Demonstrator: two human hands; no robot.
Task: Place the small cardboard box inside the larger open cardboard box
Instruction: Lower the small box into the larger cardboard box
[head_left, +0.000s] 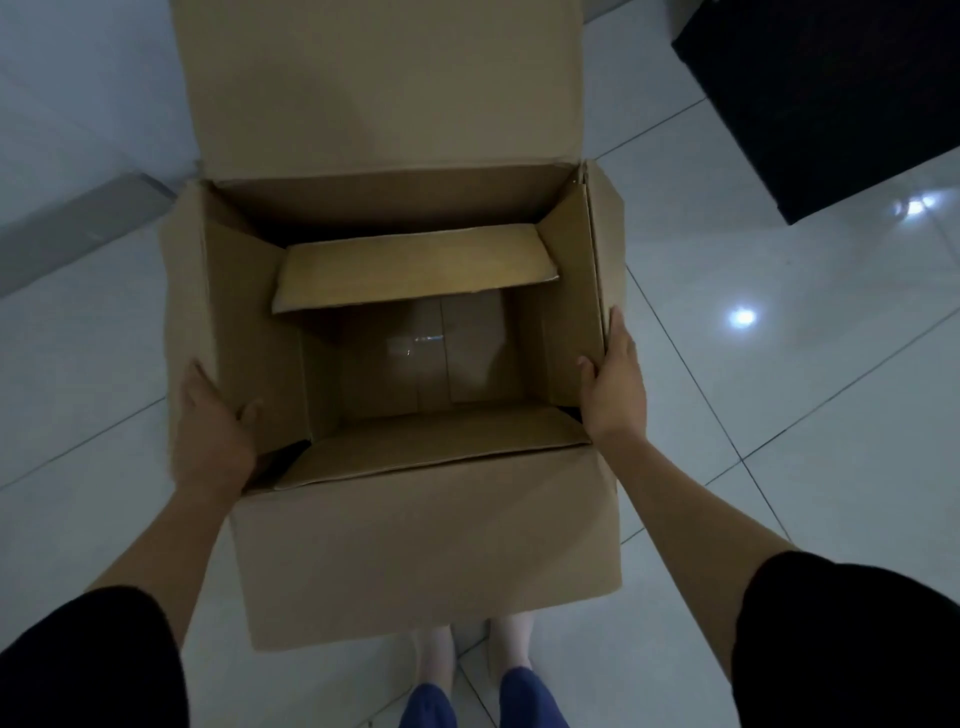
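Feet (511, 654) stood just nearer than the big box (426, 551), which rested on the tiled floor (779, 467). The left hand (215, 431) lay against the big box's left wall, thumb hooked over the rim, its grip closed on the cardboard; the right hand (613, 379) pressed the right wall likewise, thumb inside and fingers outside. Both holds apparently steadied or squared the big box, not the load. Inside it sat the small box (441, 358), open-topped, its base seam taped, one flap (415, 273) raised at its far side and another (447, 441) folded toward the big box's near wall. The small box filled most of the interior, so the placing appeared finished, or nearly so; whether it rested fully on the bottom could not be told. Beyond, the big box's far lid flap (384, 78) stood up, keeping the mouth clear. A dark object (831, 93) lay well to its far right.
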